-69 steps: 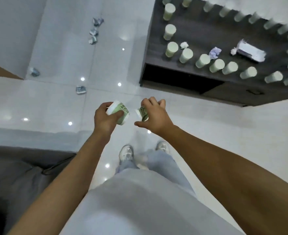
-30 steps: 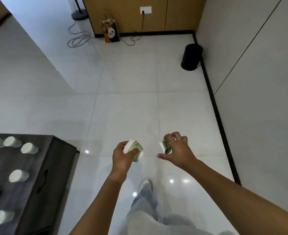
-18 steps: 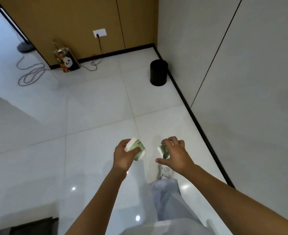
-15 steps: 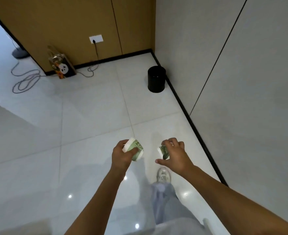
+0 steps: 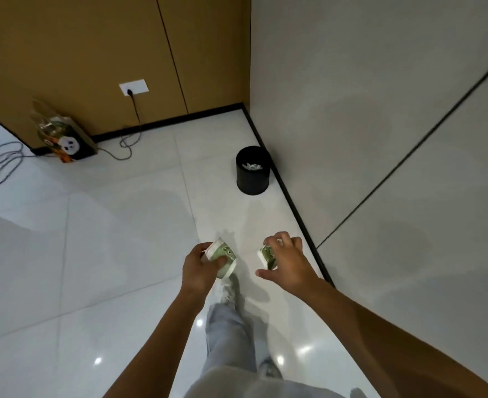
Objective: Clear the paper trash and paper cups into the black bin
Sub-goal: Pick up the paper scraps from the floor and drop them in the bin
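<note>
My left hand (image 5: 199, 268) grips a green and white paper cup (image 5: 224, 258), tilted on its side. My right hand (image 5: 287, 261) holds a second green paper cup (image 5: 266, 255), mostly hidden behind the fingers. The black bin (image 5: 253, 179) stands on the white tile floor ahead, close to the grey wall on the right, with crumpled paper visible inside it. Both hands are held in front of me, well short of the bin.
A bag with a panda print (image 5: 64, 139) leans against the brown wall at the back left. Cables (image 5: 1, 165) trail over the floor beside it, one plugged into a wall socket (image 5: 133, 87). A black skirting line (image 5: 294, 214) runs along the right wall.
I have turned away from the dark table with cups and walked toward the corner. The black bin is now nearer and more central. Both hands still hold their cups.
</note>
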A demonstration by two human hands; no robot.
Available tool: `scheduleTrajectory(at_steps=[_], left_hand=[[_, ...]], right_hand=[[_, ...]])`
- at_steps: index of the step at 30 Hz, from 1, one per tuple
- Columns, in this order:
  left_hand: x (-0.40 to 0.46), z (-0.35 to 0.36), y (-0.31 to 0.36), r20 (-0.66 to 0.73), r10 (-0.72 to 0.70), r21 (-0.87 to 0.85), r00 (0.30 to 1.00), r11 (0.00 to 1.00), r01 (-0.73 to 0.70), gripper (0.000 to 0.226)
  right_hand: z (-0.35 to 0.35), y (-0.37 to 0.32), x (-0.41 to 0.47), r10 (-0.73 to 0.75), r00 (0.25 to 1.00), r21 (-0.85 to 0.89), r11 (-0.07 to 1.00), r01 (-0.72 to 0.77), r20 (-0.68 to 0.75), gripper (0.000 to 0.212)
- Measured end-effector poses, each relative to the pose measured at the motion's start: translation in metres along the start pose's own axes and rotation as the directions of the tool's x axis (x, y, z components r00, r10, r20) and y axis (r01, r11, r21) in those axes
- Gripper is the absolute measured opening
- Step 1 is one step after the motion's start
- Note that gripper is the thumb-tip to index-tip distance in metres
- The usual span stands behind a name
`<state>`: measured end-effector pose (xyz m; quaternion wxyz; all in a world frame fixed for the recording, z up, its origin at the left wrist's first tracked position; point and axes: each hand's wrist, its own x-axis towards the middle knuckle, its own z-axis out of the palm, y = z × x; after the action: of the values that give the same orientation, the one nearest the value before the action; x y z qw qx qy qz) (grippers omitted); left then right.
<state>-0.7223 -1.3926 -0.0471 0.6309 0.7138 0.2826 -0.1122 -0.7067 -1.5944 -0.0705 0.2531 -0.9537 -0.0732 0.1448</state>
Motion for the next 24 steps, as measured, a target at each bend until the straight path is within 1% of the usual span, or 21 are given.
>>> scheduleTrajectory(at_steps=[3, 6, 10, 14, 17, 21, 24], left_hand=[[0.078, 0.011, 0.036, 0.004, -0.027, 0.021, 1.000, 0.999, 0.027, 0.033], [0.152, 0.017, 0.081, 0.040, -0.022, 0.038, 0.999, 0.999, 0.020, 0.033], [0.235, 0.026, 0.145, 0.062, -0.014, 0.054, 0.998, 0.998, 0.011, 0.035], [0.305, 0.048, 0.196, 0.082, -0.026, 0.071, 0.996, 0.997, 0.020, 0.039], [0.358, 0.072, 0.220, 0.087, -0.049, 0.066, 0.995, 0.997, 0.044, 0.040], [0.432, 0.108, 0.241, 0.036, -0.074, 0.034, 0.997, 0.997, 0.072, 0.038], [0.485, 0.132, 0.248, 0.011, -0.128, 0.022, 0.992, 0.992, 0.128, 0.038]], right_hand=[[-0.014, 0.005, 0.079, 0.032, 0.999, -0.009, 0.999, -0.033, -0.014, 0.062], [-0.036, 0.003, 0.157, 0.061, 0.998, -0.049, 0.997, -0.061, -0.003, 0.063], [-0.070, -0.007, 0.249, 0.000, 1.000, -0.130, 0.992, -0.001, -0.009, 0.065], [-0.097, -0.006, 0.326, -0.019, 1.000, -0.155, 0.988, 0.020, 0.007, 0.066], [-0.109, 0.008, 0.386, -0.011, 0.998, -0.161, 0.987, 0.021, 0.060, 0.068], [-0.121, 0.039, 0.470, -0.027, 0.991, -0.175, 0.983, 0.050, 0.134, 0.067], [-0.126, 0.065, 0.529, -0.013, 0.984, -0.174, 0.984, 0.044, 0.177, 0.067]])
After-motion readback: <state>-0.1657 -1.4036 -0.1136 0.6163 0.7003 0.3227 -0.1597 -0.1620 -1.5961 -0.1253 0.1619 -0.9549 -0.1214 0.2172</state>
